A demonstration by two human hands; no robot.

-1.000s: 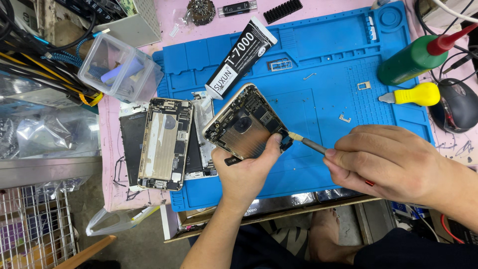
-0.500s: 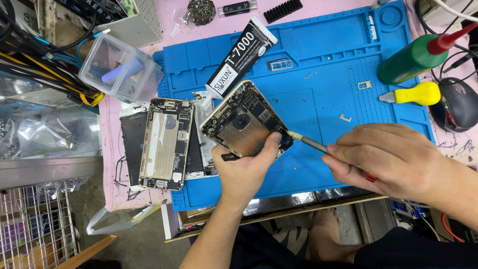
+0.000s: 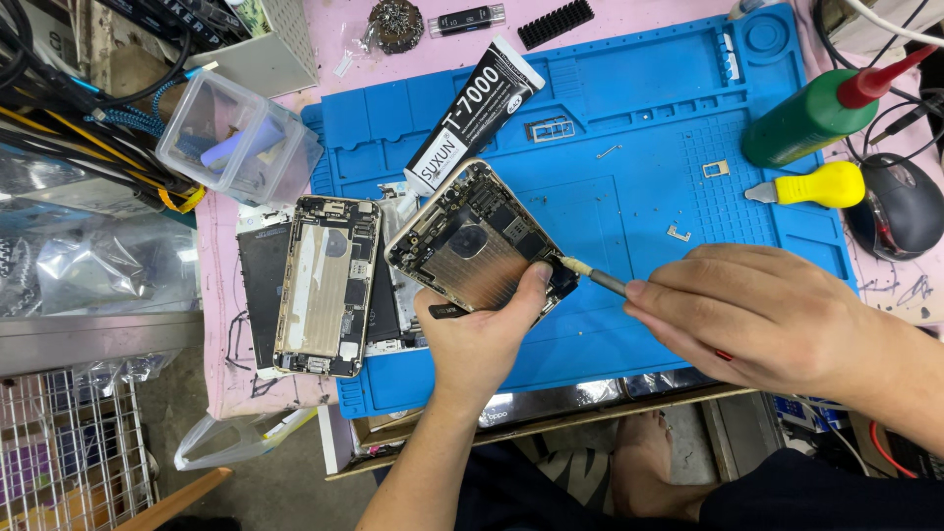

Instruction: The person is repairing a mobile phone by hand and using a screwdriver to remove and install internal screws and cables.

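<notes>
- head view, only one; looking down on a blue mat (image 3: 629, 177) over a pink bench
- left hand (image 3: 482, 339): closed round an opened phone shell (image 3: 477, 241), thumb pressed on its 4 o'clock corner, fingers hidden under it; shell is lifted and tilted, insides up, likely so the tool gets a clean angle
- right hand (image 3: 757, 315): fingers bunched in a pinch on a thin tool (image 3: 595, 278); the tip sits at the shell's 4 o'clock corner, just beside the thumb; the thumb probably braces that corner against the push
- shell is mid-frame, over the mat's left half
- second shell (image 3: 327, 285) flat at 9 o'clock of the held one, on other parts; parked within reach
- black glue tube (image 3: 477, 113) at 12 o'clock, lying slantwise
- green bottle (image 3: 811, 113) and yellow bottle (image 3: 816, 184) at 2 o'clock, near a mouse (image 3: 900, 206)
- clear box (image 3: 236, 147) at 10 o'clock, off the mat
- small loose parts on the mat's grid at 2 o'clock; too small to tell
</notes>
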